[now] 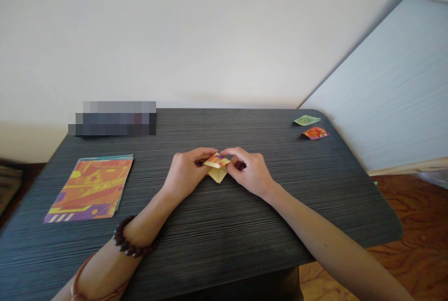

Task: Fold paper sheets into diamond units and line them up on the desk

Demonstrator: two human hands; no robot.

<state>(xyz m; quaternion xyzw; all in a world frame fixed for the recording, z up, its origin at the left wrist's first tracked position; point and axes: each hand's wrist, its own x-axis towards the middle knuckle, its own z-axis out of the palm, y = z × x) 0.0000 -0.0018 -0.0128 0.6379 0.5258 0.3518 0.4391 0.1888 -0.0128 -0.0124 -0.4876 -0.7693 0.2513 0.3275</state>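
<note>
At counter (224, 231) centre, our left hand (184, 175) and right hand (251, 175) pinch a part-folded paper (217, 167); green piece (307, 120), orange piece (315, 133) folded at far right corner; sheet stack (90, 190) left, unfolded.

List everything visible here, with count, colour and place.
half-folded paper: one, yellow and orange, table centre
paper sheets: one stack, orange-purple pattern, table left
green folded piece: one, far right corner
orange folded piece: one, beside the green one
pixelated object: one, dark grey, far left edge
table: one, dark grey, striped
white panel: one, right of table
bead bracelet: one, dark brown, left wrist
left hand: one, fingers pinching the paper's left side
right hand: one, fingers pinching its right side
</note>
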